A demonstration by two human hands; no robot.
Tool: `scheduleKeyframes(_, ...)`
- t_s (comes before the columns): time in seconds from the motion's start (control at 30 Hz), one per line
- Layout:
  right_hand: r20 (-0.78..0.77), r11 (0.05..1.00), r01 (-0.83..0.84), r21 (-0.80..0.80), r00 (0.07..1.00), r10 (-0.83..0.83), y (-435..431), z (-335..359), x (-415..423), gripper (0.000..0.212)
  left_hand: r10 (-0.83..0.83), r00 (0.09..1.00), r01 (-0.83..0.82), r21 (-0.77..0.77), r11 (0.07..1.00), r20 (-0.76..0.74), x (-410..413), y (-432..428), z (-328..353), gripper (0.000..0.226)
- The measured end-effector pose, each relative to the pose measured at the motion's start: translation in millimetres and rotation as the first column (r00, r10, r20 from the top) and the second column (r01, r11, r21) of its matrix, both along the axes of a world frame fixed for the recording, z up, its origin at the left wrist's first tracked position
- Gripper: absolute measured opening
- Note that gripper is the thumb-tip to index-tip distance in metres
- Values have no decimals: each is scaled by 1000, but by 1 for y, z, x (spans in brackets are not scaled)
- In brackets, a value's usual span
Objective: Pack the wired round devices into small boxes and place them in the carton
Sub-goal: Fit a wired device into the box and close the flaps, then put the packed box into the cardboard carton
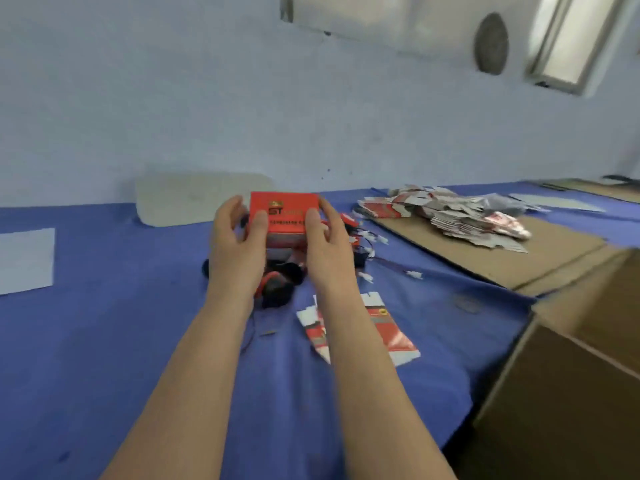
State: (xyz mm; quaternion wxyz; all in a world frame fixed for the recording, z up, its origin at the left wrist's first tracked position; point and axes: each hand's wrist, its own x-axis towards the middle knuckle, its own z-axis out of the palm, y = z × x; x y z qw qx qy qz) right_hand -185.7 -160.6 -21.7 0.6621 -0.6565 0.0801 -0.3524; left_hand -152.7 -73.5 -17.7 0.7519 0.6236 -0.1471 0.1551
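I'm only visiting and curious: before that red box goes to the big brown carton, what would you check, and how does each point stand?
1. Grip: the left hand and right hand both hold the red box by its sides: ok.
2. Box closed: its ends are hidden behind the fingers: cannot tell.
3. Device inside the box: cannot tell.
4. The loose wired devices lie right under the box; whether a wire snags: cannot tell.
5. The carton stands at the right, its opening not visible: cannot tell.
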Motion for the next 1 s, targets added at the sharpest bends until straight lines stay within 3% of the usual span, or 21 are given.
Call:
scheduleKeyframes(0.1,2,935,349,-56,937,-349,-79,26,-79,36,-236,970,236,15,972,59,-52,-102,24,22)
scheduleKeyframes(0.2,-88,723,658,-212,724,-685,-153,36,-176,36,-538,843,535,86,840,13,-136,-201,32,26)
scheduleKeyframes(0.27,-218,515,777,-362,467,-857,-189,36,-244,43,-725,687,712,237,661,-41,-197,-251,27,25)
scheduleKeyframes(0.33,-341,357,789,-500,199,-919,-207,34,-297,53,-868,476,830,398,390,-144,-250,-279,20,28)
scheduleKeyframes(0.4,-352,269,796,-543,75,-933,-210,34,-328,58,-922,294,896,408,175,-250,-283,-294,16,48)
scheduleKeyframes(0.43,-311,233,803,-548,63,-948,-208,35,-335,58,-917,281,907,390,157,-284,-290,-298,16,53)
scheduleKeyframes(0.5,-161,188,829,-527,120,-980,-205,37,-334,51,-895,305,936,276,219,-325,-290,-301,20,55)
scheduleKeyframes(0.53,-74,225,851,-476,216,-974,-203,38,-327,46,-895,294,953,172,249,-335,-284,-299,22,52)
scheduleKeyframes(0.57,-3,317,860,-399,344,-939,-198,39,-316,41,-899,300,954,71,293,-319,-276,-295,25,49)
scheduleKeyframes(0.63,53,560,781,-277,594,-802,-187,36,-282,32,-847,461,882,35,469,-263,-249,-281,26,40)
scheduleKeyframes(0.7,-9,731,634,-254,754,-657,-177,22,-243,26,-725,655,746,29,665,-215,-210,-260,15,33)
scheduleKeyframes(0.77,-148,854,464,-235,851,-503,-166,-1,-200,21,-561,790,588,43,808,-248,-164,-229,-1,23)
scheduleKeyframes(0.8,-246,887,387,-252,861,-446,-160,-13,-180,21,-471,841,510,95,855,-267,-141,-211,-12,19)
scheduleKeyframes(0.87,-453,896,254,-363,793,-408,-148,-41,-140,29,-299,893,389,238,890,-337,-98,-177,-36,18)
scheduleKeyframes(1.0,-714,847,55,-529,511,-480,-128,-87,-83,34,-116,859,330,366,870,-498,-45,-126,-81,23)
